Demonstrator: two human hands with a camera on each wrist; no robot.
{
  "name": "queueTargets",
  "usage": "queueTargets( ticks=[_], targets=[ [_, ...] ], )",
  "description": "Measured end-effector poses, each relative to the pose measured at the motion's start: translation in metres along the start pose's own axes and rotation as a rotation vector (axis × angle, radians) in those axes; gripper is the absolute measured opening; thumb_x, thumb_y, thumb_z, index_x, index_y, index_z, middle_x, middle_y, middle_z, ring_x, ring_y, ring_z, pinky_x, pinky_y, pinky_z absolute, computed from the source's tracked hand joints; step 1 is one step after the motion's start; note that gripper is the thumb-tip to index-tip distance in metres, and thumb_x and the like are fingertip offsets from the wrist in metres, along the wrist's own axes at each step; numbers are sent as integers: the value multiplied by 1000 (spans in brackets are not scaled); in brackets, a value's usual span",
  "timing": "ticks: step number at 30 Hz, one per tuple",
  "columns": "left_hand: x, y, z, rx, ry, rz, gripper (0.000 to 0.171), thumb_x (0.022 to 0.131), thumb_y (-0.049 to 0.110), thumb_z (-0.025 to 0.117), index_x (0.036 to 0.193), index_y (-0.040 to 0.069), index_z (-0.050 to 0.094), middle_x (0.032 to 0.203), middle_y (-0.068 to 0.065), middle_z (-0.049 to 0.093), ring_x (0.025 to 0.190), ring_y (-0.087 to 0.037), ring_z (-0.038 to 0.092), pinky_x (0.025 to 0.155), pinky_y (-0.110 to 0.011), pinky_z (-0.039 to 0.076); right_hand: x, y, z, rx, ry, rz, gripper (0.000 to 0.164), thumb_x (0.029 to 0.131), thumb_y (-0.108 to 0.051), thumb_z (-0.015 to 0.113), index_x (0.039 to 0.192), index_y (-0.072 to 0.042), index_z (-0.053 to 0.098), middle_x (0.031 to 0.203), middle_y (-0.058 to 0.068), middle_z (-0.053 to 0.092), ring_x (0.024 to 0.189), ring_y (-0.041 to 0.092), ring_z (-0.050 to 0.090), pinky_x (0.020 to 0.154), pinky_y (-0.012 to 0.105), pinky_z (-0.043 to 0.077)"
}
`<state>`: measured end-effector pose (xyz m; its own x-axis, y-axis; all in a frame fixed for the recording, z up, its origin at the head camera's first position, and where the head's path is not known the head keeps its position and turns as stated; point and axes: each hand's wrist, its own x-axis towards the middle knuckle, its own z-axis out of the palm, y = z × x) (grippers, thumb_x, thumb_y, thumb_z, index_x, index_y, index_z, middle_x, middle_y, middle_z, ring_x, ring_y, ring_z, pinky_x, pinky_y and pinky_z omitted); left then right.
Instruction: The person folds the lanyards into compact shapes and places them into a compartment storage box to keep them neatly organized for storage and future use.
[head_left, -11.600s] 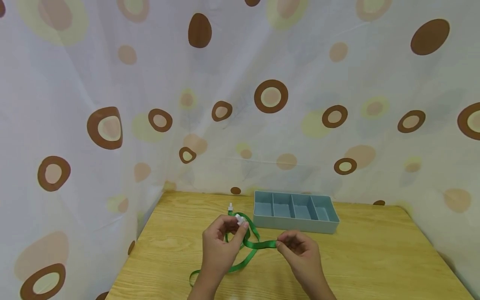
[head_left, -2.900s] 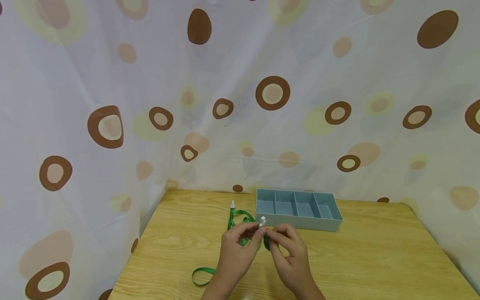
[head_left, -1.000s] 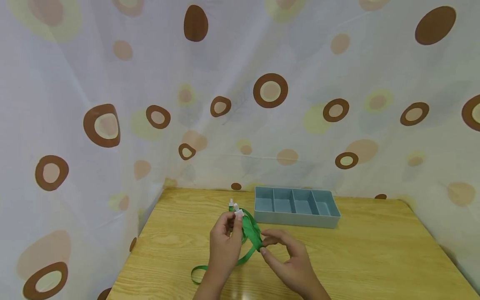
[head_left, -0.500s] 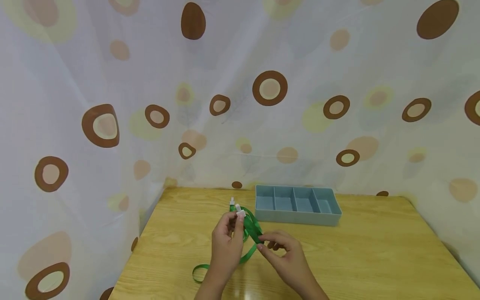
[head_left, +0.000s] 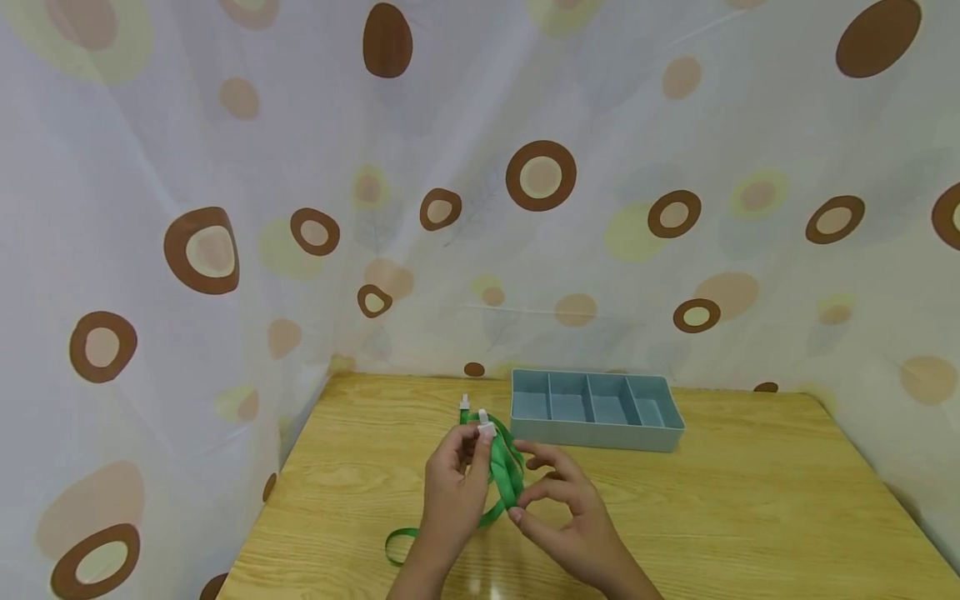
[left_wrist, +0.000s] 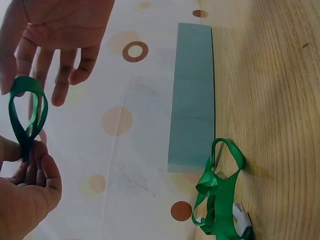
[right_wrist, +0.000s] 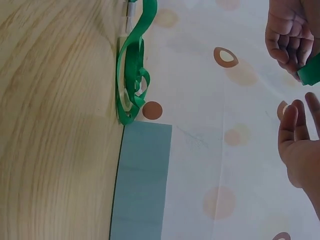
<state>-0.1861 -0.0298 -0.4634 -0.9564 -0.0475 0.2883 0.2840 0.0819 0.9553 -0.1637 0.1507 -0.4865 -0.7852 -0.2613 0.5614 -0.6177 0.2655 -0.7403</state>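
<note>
Above the bench [head_left: 750, 500], the left hand [head_left: 456, 479] pinches the looped ribbon [head_left: 503, 477] at its clip [head_left: 486, 427]; the right hand [head_left: 573, 517] pinches the far bend. A firm left pinch and evenly stacked layers should give neater folds.

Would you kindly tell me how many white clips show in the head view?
2: one clip at the left hand, another clip on the table beyond; the green ribbon may hide more.
</note>
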Motion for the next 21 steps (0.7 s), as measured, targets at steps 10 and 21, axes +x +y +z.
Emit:
queueTargets(
  ticks=[10,21],
  targets=[
    [-2,0,-1,10,-85,-40,25,110,31,61,115,8,69,106,-9,70,92,-17,66,81,-25,58,0,-7,-5,47,-3,-133,32,89,2,83,87,-29,73,139,6,72,127,17,54,95,29,51],
    [-3,0,-1,26,-96,-58,24,110,31,62,113,10,71,102,-4,71,87,-16,65,76,-24,56,-4,-12,-4,32,-58,-90,34,88,-1,84,92,-27,63,130,-1,68,121,16,55,97,34,52]
  ],
)
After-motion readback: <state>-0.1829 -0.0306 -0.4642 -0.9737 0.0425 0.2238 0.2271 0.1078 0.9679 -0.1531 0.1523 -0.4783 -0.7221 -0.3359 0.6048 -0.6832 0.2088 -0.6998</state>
